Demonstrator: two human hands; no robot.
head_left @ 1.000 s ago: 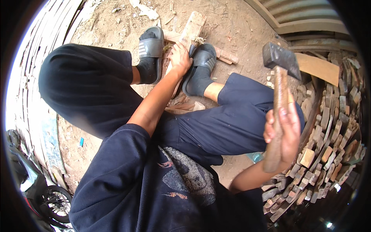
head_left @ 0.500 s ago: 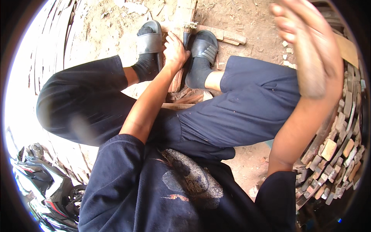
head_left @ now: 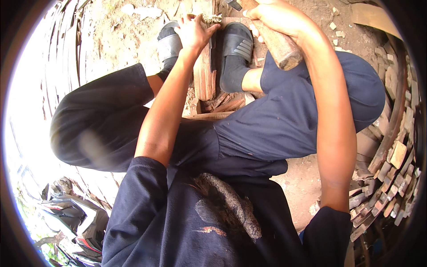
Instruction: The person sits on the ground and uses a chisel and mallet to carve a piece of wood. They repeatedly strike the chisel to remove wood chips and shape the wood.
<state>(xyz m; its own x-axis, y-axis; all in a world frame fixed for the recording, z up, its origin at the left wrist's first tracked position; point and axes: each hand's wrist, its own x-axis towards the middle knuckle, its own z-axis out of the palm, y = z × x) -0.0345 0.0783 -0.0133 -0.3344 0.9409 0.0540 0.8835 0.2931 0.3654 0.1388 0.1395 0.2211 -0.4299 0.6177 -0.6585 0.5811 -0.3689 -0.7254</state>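
My left hand [head_left: 192, 33] is at the frayed top of a tool [head_left: 212, 18], thumb and fingers curled at it, its shaft mostly hidden, over an upright-grained wooden piece [head_left: 204, 78] lying between my sandalled feet. My right hand [head_left: 273, 20] grips the wooden handle [head_left: 284, 51] of a hammer at the upper right of centre; its dark metal head [head_left: 234, 4] is partly cut off by the frame's edge, close to the tool. My left sandal [head_left: 168, 46] and right sandal [head_left: 238, 49] flank the wood.
A large pile of wood offcuts [head_left: 396, 155] is on the right, with a tan board [head_left: 373, 18] above it. Slats [head_left: 66, 49] line the left. A motorcycle [head_left: 75, 218] stands at the lower left. Wood scraps [head_left: 227, 104] litter the dirt.
The hammer has swung from beside my right knee, through a blurred raised position, over toward my left hand. My left hand appears higher in the picture, as the view has also shifted.
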